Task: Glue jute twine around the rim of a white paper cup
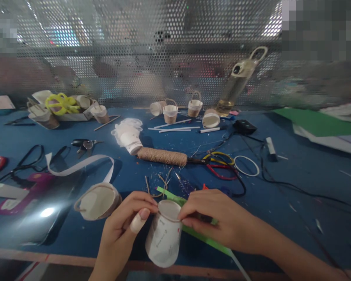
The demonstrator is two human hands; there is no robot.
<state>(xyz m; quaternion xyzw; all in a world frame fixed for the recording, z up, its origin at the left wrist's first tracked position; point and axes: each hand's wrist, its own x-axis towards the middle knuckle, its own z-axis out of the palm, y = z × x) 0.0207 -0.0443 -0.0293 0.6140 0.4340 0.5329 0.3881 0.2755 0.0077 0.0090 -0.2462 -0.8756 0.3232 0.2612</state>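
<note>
A white printed paper cup (163, 244) stands near the table's front edge, its narrow, rimmed end facing up. My left hand (125, 228) has its fingertips at the left of that rim, and white tape wraps its thumb. On the opposite side, my right hand (212, 214) pinches the rim between closed fingers. Under the right hand runs a bright green strip (204, 238), partly hidden. Left of my left hand lies a tilted small basket (101, 203) made from a cup, its loop handle to the left. A white ribbon (84, 166) curls behind it.
A twine roll (162, 156) lies mid-table, touching scissors (219, 166) with red and yellow handles. Several small cup baskets (170, 113) and a tall bottle (235, 86) stand at the back. Black cables (283, 182) cross the right side. A phone (54, 212) lies left.
</note>
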